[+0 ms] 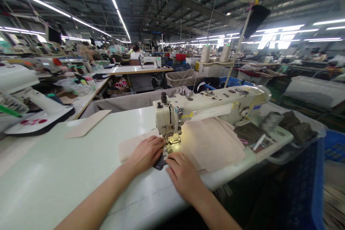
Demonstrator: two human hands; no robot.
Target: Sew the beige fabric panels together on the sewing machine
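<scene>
A cream industrial sewing machine [199, 106] stands on a pale green table [67, 172], its lamp lighting the presser foot [174, 141]. My left hand [145, 152] lies palm down on a beige fabric piece [125, 147], fingers stretched close together toward the left of the foot. Just in front of the needle area, my right hand [184, 176] has its fingers bent, the tips at a small pale edge by the dark plate [159, 163]. What those fingertips hold is too small to make out. Flat beige fabric pieces [215, 147] lie stacked under the machine arm.
Another beige piece [87, 124] lies at the table's far left. Thread cones [205, 54] stand on a rack behind the machine. To the right are a grey thread spool [271, 120], dark cloth [299, 129] and a blue crate [304, 187]. Another machine [18, 82] stands at left.
</scene>
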